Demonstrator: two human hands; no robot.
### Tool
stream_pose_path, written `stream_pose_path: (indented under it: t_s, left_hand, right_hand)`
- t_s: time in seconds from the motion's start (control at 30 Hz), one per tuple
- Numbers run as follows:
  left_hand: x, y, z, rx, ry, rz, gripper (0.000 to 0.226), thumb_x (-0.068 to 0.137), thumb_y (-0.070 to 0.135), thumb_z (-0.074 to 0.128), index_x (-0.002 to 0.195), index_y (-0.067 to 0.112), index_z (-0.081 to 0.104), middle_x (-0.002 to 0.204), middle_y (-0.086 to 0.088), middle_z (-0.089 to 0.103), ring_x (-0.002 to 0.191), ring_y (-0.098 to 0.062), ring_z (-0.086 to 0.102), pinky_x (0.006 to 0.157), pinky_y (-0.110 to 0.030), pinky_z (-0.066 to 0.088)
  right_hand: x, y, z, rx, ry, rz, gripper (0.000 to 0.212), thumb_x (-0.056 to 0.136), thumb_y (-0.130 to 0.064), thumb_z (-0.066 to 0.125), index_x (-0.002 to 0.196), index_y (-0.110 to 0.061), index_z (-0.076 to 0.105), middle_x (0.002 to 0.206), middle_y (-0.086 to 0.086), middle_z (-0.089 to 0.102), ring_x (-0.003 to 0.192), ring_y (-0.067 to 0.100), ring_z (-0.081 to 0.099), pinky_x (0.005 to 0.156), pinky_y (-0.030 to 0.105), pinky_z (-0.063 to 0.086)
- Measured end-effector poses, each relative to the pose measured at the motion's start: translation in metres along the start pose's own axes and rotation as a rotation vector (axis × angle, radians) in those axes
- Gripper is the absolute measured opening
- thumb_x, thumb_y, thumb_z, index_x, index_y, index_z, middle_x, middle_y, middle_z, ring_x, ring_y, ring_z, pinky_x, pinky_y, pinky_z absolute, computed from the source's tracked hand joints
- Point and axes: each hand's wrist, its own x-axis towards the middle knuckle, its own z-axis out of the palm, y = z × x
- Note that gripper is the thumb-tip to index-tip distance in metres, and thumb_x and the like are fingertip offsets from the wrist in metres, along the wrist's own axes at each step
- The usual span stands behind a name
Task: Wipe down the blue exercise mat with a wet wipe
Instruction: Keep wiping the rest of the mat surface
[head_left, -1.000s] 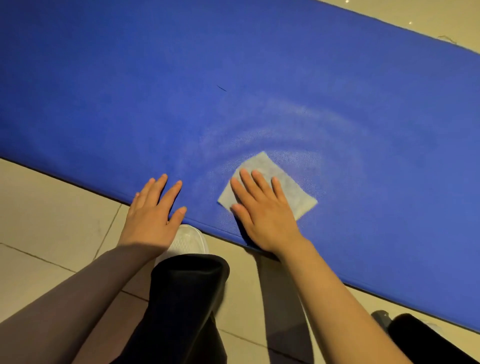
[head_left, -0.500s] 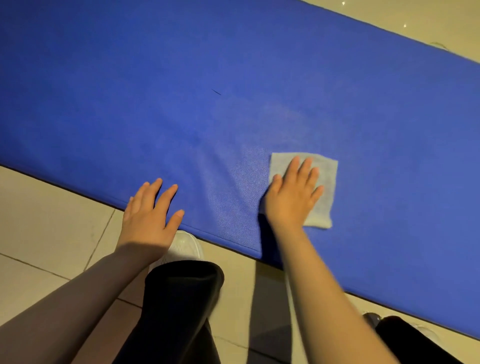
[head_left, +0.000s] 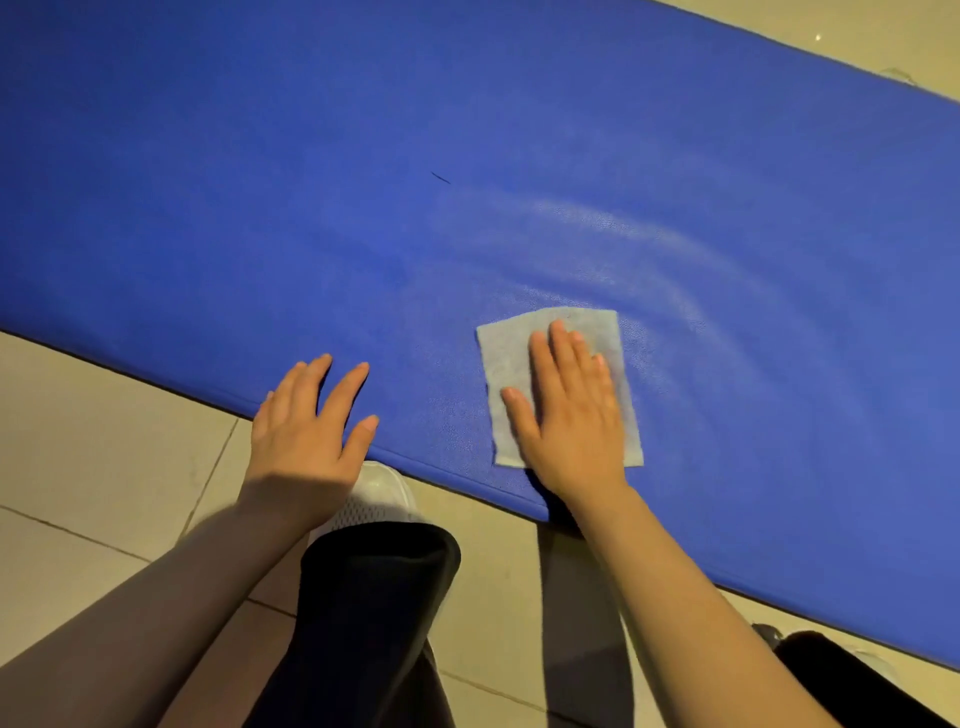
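The blue mat (head_left: 260, 182) lies across the tiled floor (head_left: 104, 441). Her left hand (head_left: 306, 431) rests flat-fingered at its near edge; the right hand (head_left: 566, 415) presses the wet wipe (head_left: 506, 353) flat nearby, beside faint, possibly damp streaks.

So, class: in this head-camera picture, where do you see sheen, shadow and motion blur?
Head view: pale curved sheen streaks on the blue mat beyond the wet wipe; dark shadow under the right hand and forearm; left hand slightly soft-edged; warm, dim lighting.
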Motion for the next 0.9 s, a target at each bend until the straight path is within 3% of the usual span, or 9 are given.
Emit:
stream_pose_path:
  t_s: [0.2, 0.3, 0.33, 0.4, 0.5, 0.6, 0.67, 0.77, 0.9]
  left_hand:
    - [0.006, 0.011, 0.000, 0.151, 0.004, 0.168, 0.058, 0.094, 0.046, 0.028, 0.145, 0.021, 0.043, 0.151, -0.012, 0.037, 0.139, -0.028, 0.022, 0.108, -0.063, 0.024]
    - [0.009, 0.031, 0.002, 0.161, -0.058, 0.221, 0.059, 0.095, 0.046, 0.024, 0.148, 0.025, 0.039, 0.154, -0.009, 0.034, 0.141, -0.025, 0.021, 0.111, -0.061, 0.020]
    - [0.007, 0.036, 0.005, 0.170, -0.075, 0.234, 0.059, 0.095, 0.047, 0.022, 0.148, 0.026, 0.038, 0.155, -0.008, 0.034, 0.142, -0.023, 0.021, 0.112, -0.061, 0.018]
    - [0.005, 0.050, 0.008, 0.184, -0.098, 0.263, 0.060, 0.096, 0.049, 0.018, 0.150, 0.030, 0.034, 0.157, -0.004, 0.030, 0.144, -0.021, 0.020, 0.113, -0.061, 0.013]
    - [0.005, 0.068, 0.011, 0.188, -0.156, 0.271, 0.053, 0.102, 0.048, 0.020, 0.153, 0.040, 0.009, 0.164, 0.007, 0.004, 0.150, -0.014, 0.000, 0.117, -0.055, -0.003]
    - [0.004, 0.063, 0.013, 0.202, -0.209, 0.219, 0.057, 0.102, 0.046, 0.024, 0.151, 0.043, -0.004, 0.162, 0.014, -0.007, 0.149, -0.010, -0.010, 0.117, -0.053, -0.003]
    - [0.001, 0.050, 0.014, 0.175, -0.222, 0.255, 0.056, 0.102, 0.048, 0.025, 0.153, 0.039, 0.004, 0.163, 0.013, 0.002, 0.148, -0.008, -0.004, 0.117, -0.057, 0.007]
    - [0.000, 0.037, 0.013, 0.301, -0.214, 0.374, 0.056, 0.093, 0.046, 0.031, 0.145, 0.028, 0.042, 0.154, -0.002, 0.038, 0.140, -0.018, 0.024, 0.098, -0.067, 0.036]
    - [0.007, 0.058, 0.008, 0.315, -0.105, 0.369, 0.051, 0.090, 0.044, 0.035, 0.122, 0.016, 0.063, 0.127, -0.013, 0.059, 0.115, -0.030, 0.045, 0.086, -0.058, 0.047]
  right_hand:
    - [-0.042, 0.083, -0.029, -0.103, 0.141, 0.527, 0.077, 0.093, -0.058, 0.014, 0.155, -0.012, 0.022, 0.163, 0.010, 0.014, 0.150, 0.028, 0.011, 0.120, 0.049, 0.005]
    - [-0.061, 0.068, -0.020, -0.061, 0.177, 0.744, 0.074, 0.095, -0.050, 0.016, 0.155, -0.008, 0.016, 0.163, 0.015, 0.011, 0.150, 0.031, 0.008, 0.120, 0.052, 0.004]
    - [-0.064, 0.047, -0.012, -0.063, 0.190, 0.707, 0.071, 0.097, -0.048, 0.018, 0.154, -0.006, 0.019, 0.161, 0.017, 0.015, 0.149, 0.033, 0.012, 0.120, 0.052, 0.005]
    - [-0.066, -0.002, 0.010, -0.087, 0.178, 0.446, 0.067, 0.098, -0.044, 0.025, 0.151, -0.004, 0.030, 0.157, 0.019, 0.027, 0.147, 0.034, 0.023, 0.117, 0.052, 0.010]
    - [-0.062, -0.050, 0.029, -0.123, 0.084, 0.025, 0.059, 0.096, -0.041, 0.033, 0.146, -0.011, 0.043, 0.153, 0.012, 0.038, 0.145, 0.026, 0.027, 0.115, 0.048, 0.015]
    - [-0.056, -0.025, 0.025, -0.074, 0.061, -0.056, 0.057, 0.098, -0.045, 0.032, 0.147, -0.018, 0.041, 0.155, 0.007, 0.037, 0.144, 0.022, 0.025, 0.117, 0.046, 0.014]
    - [-0.062, 0.018, 0.015, -0.097, 0.072, 0.082, 0.061, 0.097, -0.050, 0.030, 0.149, -0.018, 0.038, 0.155, 0.008, 0.035, 0.144, 0.024, 0.026, 0.116, 0.046, 0.013]
    - [-0.073, 0.101, -0.021, -0.141, 0.112, 0.440, 0.075, 0.093, -0.059, 0.016, 0.153, -0.017, 0.028, 0.160, 0.011, 0.024, 0.148, 0.028, 0.020, 0.118, 0.046, 0.009]
    - [-0.078, 0.129, -0.043, -0.055, 0.166, 0.760, 0.076, 0.093, -0.055, 0.010, 0.156, -0.013, 0.016, 0.163, 0.011, 0.010, 0.150, 0.029, 0.006, 0.120, 0.050, 0.003]
